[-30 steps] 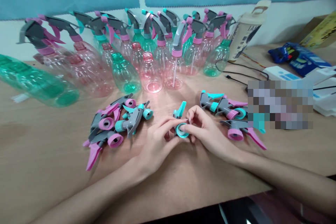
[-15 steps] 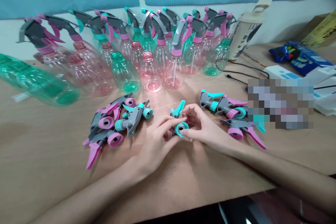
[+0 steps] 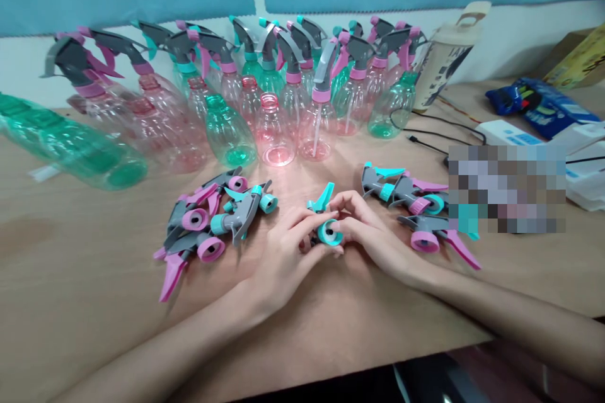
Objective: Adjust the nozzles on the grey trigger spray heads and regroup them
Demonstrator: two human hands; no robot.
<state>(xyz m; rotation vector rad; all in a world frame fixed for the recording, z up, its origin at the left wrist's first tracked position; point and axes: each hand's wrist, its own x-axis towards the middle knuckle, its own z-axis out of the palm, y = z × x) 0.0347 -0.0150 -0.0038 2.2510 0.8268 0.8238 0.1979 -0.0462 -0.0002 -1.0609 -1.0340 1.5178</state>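
A spray head with a teal collar and teal trigger point(image 3: 329, 233) is between my two hands, its collar opening facing me. My left hand point(image 3: 288, 249) is closed round it from the left. The fingers of my right hand point(image 3: 368, 230) are closed on its right side, with the thumb at the collar. To the left lies a pile of pink and teal spray heads point(image 3: 210, 249); another group of spray heads point(image 3: 425, 241) lies to the right.
Pink and green bottles, many with spray heads on, stand behind, including a pink open bottle point(image 3: 276, 138). Green bottles point(image 3: 118, 164) lie at the left. A tumbler point(image 3: 442, 69), black cables, a blue packet point(image 3: 548, 104) and a white box point(image 3: 508, 132) are at the right.
The right thumb has shifted up on the teal collar, and more of the collar's opening shows. The whole view has moved slightly; both hands still hold the spray head.
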